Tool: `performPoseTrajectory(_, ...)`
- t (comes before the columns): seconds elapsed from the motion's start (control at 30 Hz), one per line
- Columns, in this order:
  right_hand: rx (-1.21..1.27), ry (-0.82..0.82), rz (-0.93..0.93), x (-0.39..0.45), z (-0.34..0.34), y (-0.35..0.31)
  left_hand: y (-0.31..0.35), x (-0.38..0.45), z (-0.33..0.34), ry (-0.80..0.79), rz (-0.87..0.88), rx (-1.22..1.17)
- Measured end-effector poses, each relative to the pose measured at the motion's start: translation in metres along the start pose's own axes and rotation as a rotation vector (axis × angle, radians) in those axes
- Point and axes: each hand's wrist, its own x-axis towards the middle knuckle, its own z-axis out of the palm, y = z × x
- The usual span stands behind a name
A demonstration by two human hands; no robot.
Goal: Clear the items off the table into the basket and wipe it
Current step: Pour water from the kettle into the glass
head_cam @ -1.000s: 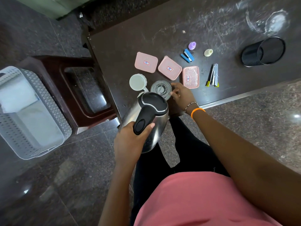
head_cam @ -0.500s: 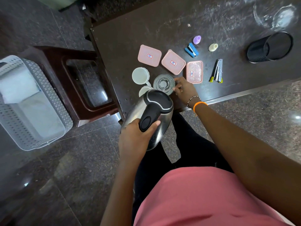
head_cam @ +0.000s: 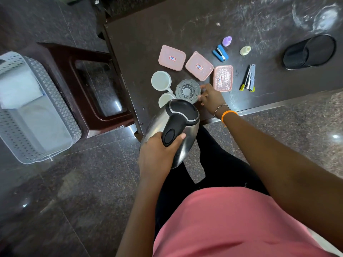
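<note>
Two hands busy: left (head_cam: pixel 157 154) gripping kettle (head_cam: pixel 174 130) handle just off table (head_cam: pixel 148 34) edge, right (head_cam: pixel 211 99) curled round glass (head_cam: pixel 187 90) near front edge, basket (head_cam: pixel 61 101) well left across bare floor (head_cam: pixel 83 191).

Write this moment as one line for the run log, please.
left hand: grips kettle handle, kettle off table | right hand: fingers at glass | basket: on floor | table: items remain
</note>
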Motion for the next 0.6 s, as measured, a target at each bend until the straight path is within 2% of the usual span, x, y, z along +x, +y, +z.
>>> performPoseTrajectory(0.6, 0.112, -0.038, 0.074, -0.0016, -0.0014, -0.0054, -0.006, -0.0034, 0.0047, -0.002, 0.016, 0.001)
